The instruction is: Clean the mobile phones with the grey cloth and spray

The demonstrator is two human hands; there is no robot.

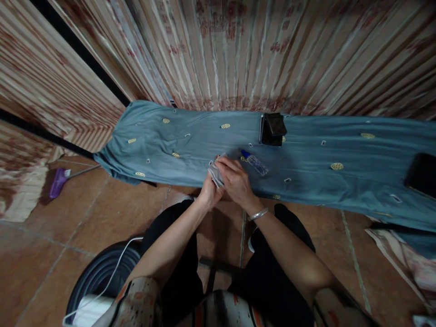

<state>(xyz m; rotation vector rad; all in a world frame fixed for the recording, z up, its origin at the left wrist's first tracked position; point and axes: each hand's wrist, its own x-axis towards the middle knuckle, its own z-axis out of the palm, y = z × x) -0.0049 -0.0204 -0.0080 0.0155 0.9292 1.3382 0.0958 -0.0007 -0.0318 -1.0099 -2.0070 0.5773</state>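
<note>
In the head view, my left hand (210, 193) and my right hand (235, 180) meet over the front edge of a narrow surface covered in blue-green cloth. Both are closed on a small, light grey folded cloth (215, 174). Whether something lies inside its folds is hidden by my fingers. Just beyond my right hand, a small clear bottle with a blue cap (256, 163) lies on its side. Farther back sits a stack of dark, flat items (272, 130), with a smaller dark pouch-like piece on top.
The patterned blue-green cover (197, 131) spans the view, with a black object (422, 175) at its right end. Pleated curtains (225, 54) hang behind. On the tiled floor are a purple broom head (58, 182) and a black round basin (98, 268) with a white cable.
</note>
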